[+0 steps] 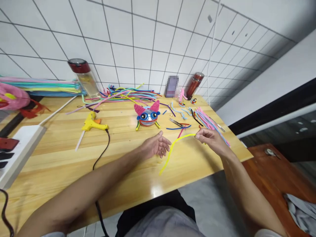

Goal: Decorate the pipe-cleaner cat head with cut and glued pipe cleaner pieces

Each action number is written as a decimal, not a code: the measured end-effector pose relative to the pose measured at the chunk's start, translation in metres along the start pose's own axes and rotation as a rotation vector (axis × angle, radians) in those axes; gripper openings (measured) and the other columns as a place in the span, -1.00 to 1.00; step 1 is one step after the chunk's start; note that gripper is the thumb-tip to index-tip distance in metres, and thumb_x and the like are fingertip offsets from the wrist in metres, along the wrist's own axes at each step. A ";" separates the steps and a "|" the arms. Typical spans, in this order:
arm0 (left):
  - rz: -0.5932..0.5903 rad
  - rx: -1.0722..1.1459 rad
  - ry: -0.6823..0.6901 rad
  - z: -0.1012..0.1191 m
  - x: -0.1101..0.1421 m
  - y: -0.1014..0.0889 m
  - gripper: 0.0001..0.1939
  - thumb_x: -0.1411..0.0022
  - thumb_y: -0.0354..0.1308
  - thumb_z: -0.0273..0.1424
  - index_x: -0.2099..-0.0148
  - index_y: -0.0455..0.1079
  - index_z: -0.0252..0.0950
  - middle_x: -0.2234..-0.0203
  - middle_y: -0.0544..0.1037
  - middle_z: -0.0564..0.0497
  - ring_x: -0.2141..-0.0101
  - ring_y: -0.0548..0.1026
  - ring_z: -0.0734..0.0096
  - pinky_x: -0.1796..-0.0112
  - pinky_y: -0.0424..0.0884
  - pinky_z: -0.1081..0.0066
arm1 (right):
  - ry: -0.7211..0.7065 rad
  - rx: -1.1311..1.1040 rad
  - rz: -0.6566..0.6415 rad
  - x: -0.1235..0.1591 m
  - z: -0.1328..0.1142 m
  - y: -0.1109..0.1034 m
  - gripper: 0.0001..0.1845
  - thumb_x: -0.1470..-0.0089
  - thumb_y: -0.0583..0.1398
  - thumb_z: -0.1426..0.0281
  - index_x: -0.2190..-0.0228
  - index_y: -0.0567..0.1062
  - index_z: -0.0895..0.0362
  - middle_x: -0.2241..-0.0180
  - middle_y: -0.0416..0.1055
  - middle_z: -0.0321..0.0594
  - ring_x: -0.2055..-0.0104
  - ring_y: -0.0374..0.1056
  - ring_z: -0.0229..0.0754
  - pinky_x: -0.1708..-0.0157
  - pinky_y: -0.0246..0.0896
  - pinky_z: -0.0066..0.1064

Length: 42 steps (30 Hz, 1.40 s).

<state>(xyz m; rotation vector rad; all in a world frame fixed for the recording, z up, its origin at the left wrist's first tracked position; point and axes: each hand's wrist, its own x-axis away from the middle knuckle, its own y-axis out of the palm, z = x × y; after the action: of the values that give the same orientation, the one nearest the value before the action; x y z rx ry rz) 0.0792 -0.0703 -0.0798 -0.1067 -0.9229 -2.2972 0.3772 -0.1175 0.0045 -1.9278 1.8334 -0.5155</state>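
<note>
Between the fingertips of my right hand (206,138) is one end of a bright yellow pipe cleaner (172,147). It runs left from the pinch, bends, and hangs down toward the table's front. My left hand (158,144) is open, palm turned inward, its fingers apart and just left of the bend, holding nothing. Behind the hands stands a small figure (147,116) with pink pipe-cleaner ears, blue-ringed eyes, a clear body with a red band, and yellow-green legs.
A yellow glue gun (93,123) with a black cord lies left, near a white power strip (22,151). Pliers (175,122) and cut pipe cleaners (206,119) lie right. Along the wall are more pipe cleaners (128,94), a clear bottle (85,79) and a red flask (195,86).
</note>
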 end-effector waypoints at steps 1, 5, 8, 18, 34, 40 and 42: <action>-0.019 -0.024 -0.002 0.000 0.002 0.002 -0.36 -0.27 0.16 0.19 0.20 0.48 -0.38 0.45 0.58 -0.07 0.58 0.49 0.45 0.58 0.34 0.46 | 0.002 0.023 -0.001 0.004 0.000 0.003 -0.57 -0.03 0.39 -0.02 0.51 0.55 0.07 0.57 0.32 -0.36 0.51 0.18 -0.27 0.47 0.09 -0.40; -0.050 -0.169 0.054 -0.004 0.009 0.010 -0.43 -0.18 0.32 0.09 0.20 0.52 -0.40 0.52 0.54 0.01 0.67 0.33 0.59 0.66 0.13 0.51 | -0.010 0.071 0.022 0.009 0.001 0.014 -0.59 -0.05 0.37 -0.01 0.49 0.55 0.07 0.53 0.39 -0.33 0.46 0.24 -0.23 0.41 0.14 -0.38; -0.033 -0.237 0.057 -0.005 0.013 0.012 -0.48 -0.19 0.29 0.06 0.25 0.53 -0.39 0.63 0.43 0.10 0.72 0.20 0.65 0.67 -0.01 0.51 | -0.049 0.085 0.032 0.005 0.003 0.018 -0.63 -0.09 0.35 0.01 0.44 0.58 0.06 0.48 0.45 -0.30 0.40 0.31 -0.19 0.34 0.21 -0.35; -0.207 -0.279 -0.088 0.003 0.017 0.013 -0.46 -0.17 0.31 0.08 0.29 0.56 -0.38 0.66 0.52 0.01 0.73 0.25 0.58 0.63 0.08 0.46 | -0.164 0.124 0.088 -0.019 0.008 0.000 -0.62 -0.05 0.39 -0.04 0.44 0.64 0.01 0.38 0.52 -0.21 0.30 0.40 -0.09 0.18 0.31 -0.22; -0.118 -0.244 0.011 -0.016 0.008 0.014 -0.26 -0.05 0.37 0.24 0.14 0.59 -0.40 0.44 0.62 -0.07 0.50 0.48 0.48 0.40 0.31 0.42 | 0.007 -0.711 0.135 -0.023 -0.029 0.085 -0.56 -0.05 0.40 -0.08 0.24 0.57 -0.02 0.33 0.56 -0.23 0.32 0.47 -0.15 0.40 0.39 -0.37; 0.191 -0.324 0.402 -0.013 0.013 0.023 -0.44 -0.09 0.47 -0.01 0.04 0.51 -0.31 0.28 0.59 0.01 0.28 0.50 0.45 0.19 0.39 0.40 | -0.100 -0.267 0.120 -0.019 -0.054 0.069 -0.62 -0.20 0.29 -0.04 0.32 0.57 0.02 0.53 0.48 -0.32 0.56 0.27 -0.24 0.49 0.18 -0.39; 0.323 -0.344 0.543 -0.008 0.015 0.026 -0.52 -0.14 0.45 -0.09 0.06 0.48 -0.31 0.36 0.54 0.07 0.36 0.45 0.50 0.27 0.36 0.44 | -0.145 0.040 0.087 -0.011 -0.057 0.068 -0.58 -0.27 0.22 0.01 0.47 0.53 0.02 0.56 0.48 -0.30 0.54 0.29 -0.23 0.47 0.16 -0.38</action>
<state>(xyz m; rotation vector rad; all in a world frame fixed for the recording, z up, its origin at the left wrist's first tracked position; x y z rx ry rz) 0.0840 -0.0978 -0.0664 0.2015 -0.2129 -2.0028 0.2884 -0.1118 0.0153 -1.8009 1.7917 -0.3707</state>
